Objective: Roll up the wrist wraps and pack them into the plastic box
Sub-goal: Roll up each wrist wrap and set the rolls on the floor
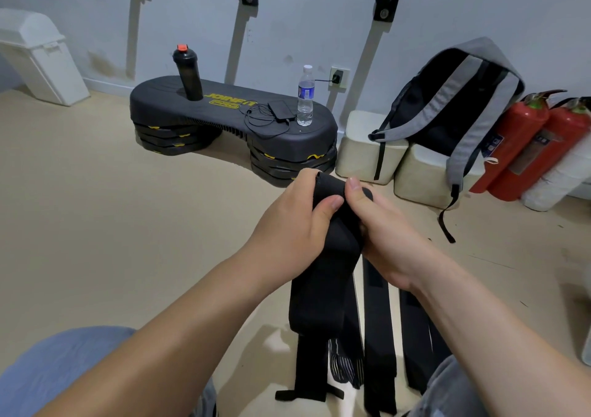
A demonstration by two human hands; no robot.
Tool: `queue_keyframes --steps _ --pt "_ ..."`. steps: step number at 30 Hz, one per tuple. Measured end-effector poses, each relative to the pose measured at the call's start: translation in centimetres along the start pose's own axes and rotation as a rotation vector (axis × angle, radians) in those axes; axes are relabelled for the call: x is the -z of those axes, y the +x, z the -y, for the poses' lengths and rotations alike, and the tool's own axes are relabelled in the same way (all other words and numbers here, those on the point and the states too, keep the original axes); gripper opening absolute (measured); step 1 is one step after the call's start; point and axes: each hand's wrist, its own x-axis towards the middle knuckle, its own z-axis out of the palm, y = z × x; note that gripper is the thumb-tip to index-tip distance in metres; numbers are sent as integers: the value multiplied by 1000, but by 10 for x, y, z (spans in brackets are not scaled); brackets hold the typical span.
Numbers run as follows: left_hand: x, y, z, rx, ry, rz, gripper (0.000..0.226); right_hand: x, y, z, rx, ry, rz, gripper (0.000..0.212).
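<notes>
wrap (pixel 323 276) being held up mid-air btwn both hands, top end bunching into a roll, tail hanging down toward floor. left hand (pixel 287 221) closing round roll's left side, thumb pressing on top; right hand (pixel 383 234) pinching right side, thumb over the top. looks soft, light, floppy fabric; prob. springing loose unless pinched tight at the rolled core. more wraps (pixel 380 336) lying flat on floor (pixel 96 224) below, just beside hanging tail, could be snagging it. plastic box not showing. step bench (pixel 230 115), bottles, backpack (pixel 454 112), extinguishers (pixel 518 144) sitting well apart by wall, nothing blocking.
</notes>
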Motion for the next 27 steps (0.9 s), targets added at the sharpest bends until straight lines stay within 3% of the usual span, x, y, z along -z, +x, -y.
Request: queue_keyframes --steps 4,7,10,12,16,19,22,27 --pt "-2 0 -2 -46 128 22 36 5 -1 3 70 110 3 42" --pt "2 4 -13 180 -98 120 32 8 1 3 121 138 -32 29" --pt "11 20 -32 435 -272 134 45 12 5 3 173 81 -41 28" --pt "13 31 -32 498 -288 164 51 18 7 5 182 93 -25 32" --pt "-4 34 -16 547 -539 275 46 33 7 5 148 2 4 31" --pt "-22 33 0 547 -506 271 37 40 7 0 31 -99 -9 31" --pt "-34 35 10 487 -383 206 29 43 10 -3 -144 -35 -25 24" --pt "-44 36 8 265 -273 189 6 50 21 -4 -334 11 -83 64"
